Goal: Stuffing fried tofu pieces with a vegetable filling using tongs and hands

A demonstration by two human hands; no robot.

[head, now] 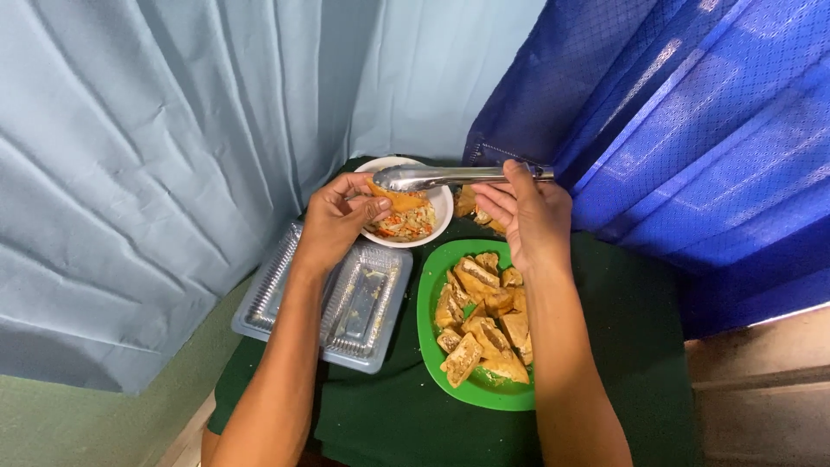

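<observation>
Left hand (339, 216) grips a tofu piece (399, 198) over the bowl (441, 207); right hand (527, 212) grips tongs (432, 177) — filling under way. Plate (428, 303) at 6 o'clock full; tray (380, 329) empty.

Far end of the metal tongs (450, 176) hidden behind the right hand (529, 218), fried pieces (471, 204) beyond that hand half covered, clear plastic tray (363, 303) under the left forearm partly hidden, both elbows cut off below.
</observation>
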